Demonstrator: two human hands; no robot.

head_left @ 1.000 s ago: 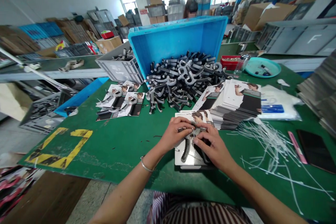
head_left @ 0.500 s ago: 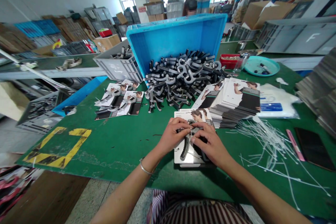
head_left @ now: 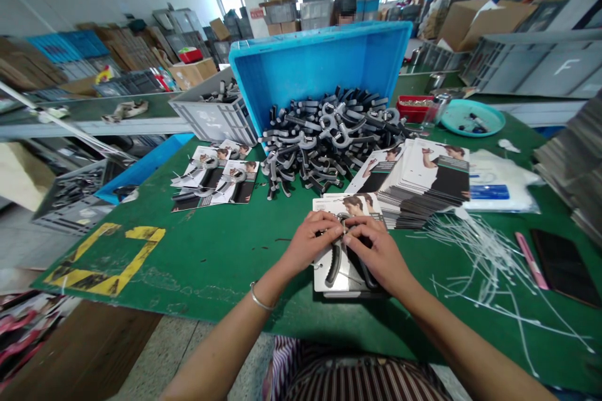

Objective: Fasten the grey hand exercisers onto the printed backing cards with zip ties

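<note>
The left hand (head_left: 313, 239) and the right hand (head_left: 376, 254) meet over a hand gripper (head_left: 333, 261) that lies on a printed card (head_left: 356, 203). The card rests on the green table (head_left: 226, 250), well in front of the tipped blue crate (head_left: 320, 66), on the person's side of it. Both hands are narrow. The fingers are curled and the fingertips pinch the metal head of the gripper from either side, and the thumbs nearly touch. Whether anything thin is caught between the fingers cannot be told. The gripper's grey and black handles point away from the crate, toward the person. The left wrist wears a thin bangle (head_left: 260, 298).

A pile of loose grippers (head_left: 329, 138) spills from the mouth of the crate onto the table. In front of the crate and to its right is a fanned stack of cards (head_left: 426, 182). Beyond that stack, farther right of the crate, scattered white ties (head_left: 475, 250) lie near a pink pen (head_left: 529, 260) and a dark phone (head_left: 564, 266). In front of the crate's left corner lie a few cards with grippers already on them (head_left: 214, 177). Just right of the crate are a red tray (head_left: 414, 106) and a teal dish (head_left: 470, 119). A grey bin (head_left: 211, 116) touches the crate's left side.
</note>
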